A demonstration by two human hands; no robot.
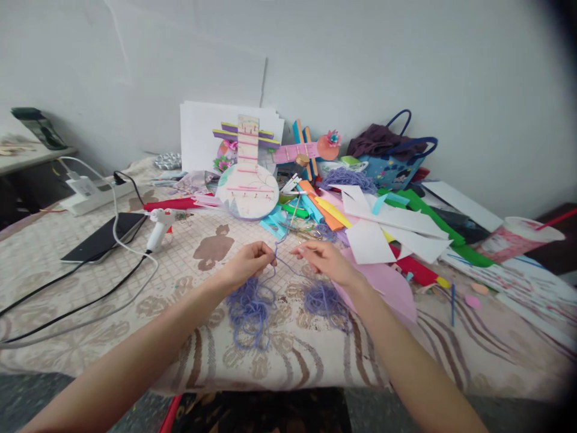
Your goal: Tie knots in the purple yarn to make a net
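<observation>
Over the middle of the table, my left hand [255, 260] pinches a thin strand of purple yarn [283, 264] between thumb and forefinger. My right hand [322, 258] is just across from it, fingers curled together in a pinch; whatever lies between its fingertips is too small to make out. Below my left hand lies a loose tangle of purple yarn [252, 316]. Another, tighter heap of the same yarn [325, 300] rests under my right wrist, with a strand running from it toward my left hand. A thin stick [295, 210] and scissors [311, 230] lie just beyond.
A white glue gun [158, 228] and a black tablet-like slab [106, 237] sit left among cables near a power strip [97, 195]. Behind stands a decorated round-bodied craft piece [247, 191]. Paper scraps [369, 240], a blue bag [392, 171] and a drink cup [518, 237] crowd the right.
</observation>
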